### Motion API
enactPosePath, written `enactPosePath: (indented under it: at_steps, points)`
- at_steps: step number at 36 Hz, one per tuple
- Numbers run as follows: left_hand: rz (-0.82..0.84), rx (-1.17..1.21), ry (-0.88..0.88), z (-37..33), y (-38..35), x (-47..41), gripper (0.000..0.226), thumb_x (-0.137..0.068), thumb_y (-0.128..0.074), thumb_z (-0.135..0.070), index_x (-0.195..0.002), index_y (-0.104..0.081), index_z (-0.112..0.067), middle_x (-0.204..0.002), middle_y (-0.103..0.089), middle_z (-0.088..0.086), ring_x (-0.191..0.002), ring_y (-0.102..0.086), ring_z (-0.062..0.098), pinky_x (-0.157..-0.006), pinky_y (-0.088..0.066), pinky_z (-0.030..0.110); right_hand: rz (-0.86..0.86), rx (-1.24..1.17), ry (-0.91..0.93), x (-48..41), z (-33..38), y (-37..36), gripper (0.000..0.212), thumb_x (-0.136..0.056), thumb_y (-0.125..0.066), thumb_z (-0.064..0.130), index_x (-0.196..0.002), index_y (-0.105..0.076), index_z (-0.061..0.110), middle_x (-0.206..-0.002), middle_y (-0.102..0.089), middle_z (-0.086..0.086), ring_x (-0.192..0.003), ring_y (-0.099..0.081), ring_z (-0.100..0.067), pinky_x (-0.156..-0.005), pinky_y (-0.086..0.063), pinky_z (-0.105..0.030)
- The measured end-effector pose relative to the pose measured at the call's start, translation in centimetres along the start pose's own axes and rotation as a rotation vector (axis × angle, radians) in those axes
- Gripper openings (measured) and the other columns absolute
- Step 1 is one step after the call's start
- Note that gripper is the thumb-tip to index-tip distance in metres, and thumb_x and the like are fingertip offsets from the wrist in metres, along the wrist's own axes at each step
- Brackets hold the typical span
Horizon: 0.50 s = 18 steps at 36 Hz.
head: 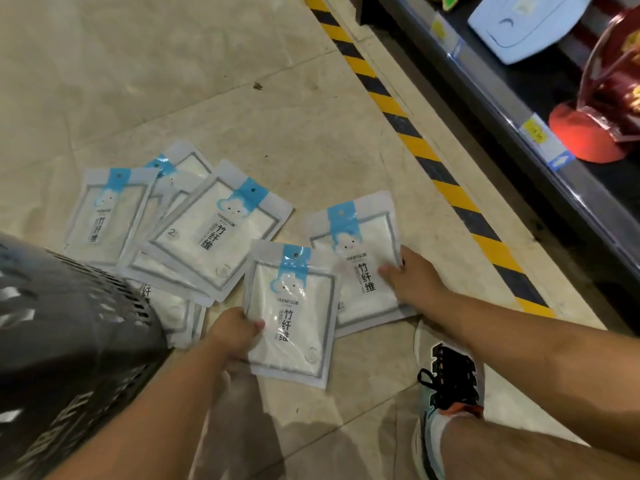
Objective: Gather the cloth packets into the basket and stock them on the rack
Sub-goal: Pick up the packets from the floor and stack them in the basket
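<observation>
Several white cloth packets with blue top labels lie on the tiled floor. My left hand (237,336) grips the left edge of one packet (298,317), thumb on top. My right hand (414,278) pinches the right edge of a second packet (360,258), which lies partly under the first. A cluster of other packets (211,223) overlaps to the left, and one more packet (176,313) pokes out beside the basket. The dark grey slotted basket (69,341) fills the lower left corner. The rack (519,109) runs along the right side.
Yellow-black hazard tape (436,168) marks the floor along the rack's base. On the rack shelf sit a red packaged item (602,109) and a pale blue box (526,22). My shoe (446,393) stands just right of the held packets.
</observation>
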<state>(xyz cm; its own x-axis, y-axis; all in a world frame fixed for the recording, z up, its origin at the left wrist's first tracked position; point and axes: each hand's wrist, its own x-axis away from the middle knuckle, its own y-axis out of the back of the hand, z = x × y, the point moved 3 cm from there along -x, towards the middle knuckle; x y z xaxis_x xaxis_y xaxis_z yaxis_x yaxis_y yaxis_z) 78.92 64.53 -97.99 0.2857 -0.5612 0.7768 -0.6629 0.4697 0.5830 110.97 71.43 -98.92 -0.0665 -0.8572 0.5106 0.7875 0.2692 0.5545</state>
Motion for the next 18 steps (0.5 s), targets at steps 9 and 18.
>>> enactPosePath:
  at_steps: [9, 18]
  points:
    - [-0.166, 0.403, -0.226, -4.0, 0.7, 3.6, 0.018, -0.101, -0.048, -0.024, -0.113, -0.059, -0.015, -0.111, -0.066, 0.006, -0.102, -0.060, 0.026, -0.090, -0.048, 0.037, -0.084, -0.203, 0.123, 0.9, 3.6, 4.4, 0.016, -0.102, -0.059, 0.022, -0.117, -0.062, 0.025, -0.105, -0.069, 0.006, -0.101, -0.065, -0.018, -0.078, -0.050, -0.024]
    - [-0.485, 0.458, -0.418, -11.9, 10.2, 8.6, 0.024, -0.103, -0.044, -0.040, -0.097, -0.050, -0.018, -0.086, -0.053, -0.006, -0.085, -0.051, 0.020, -0.070, -0.037, 0.033, -0.238, -0.389, 0.352, 3.1, 15.6, 11.9, 0.019, -0.099, -0.063, 0.023, -0.118, -0.066, 0.028, -0.108, -0.075, 0.004, -0.102, -0.071, -0.018, -0.092, -0.056, -0.044]
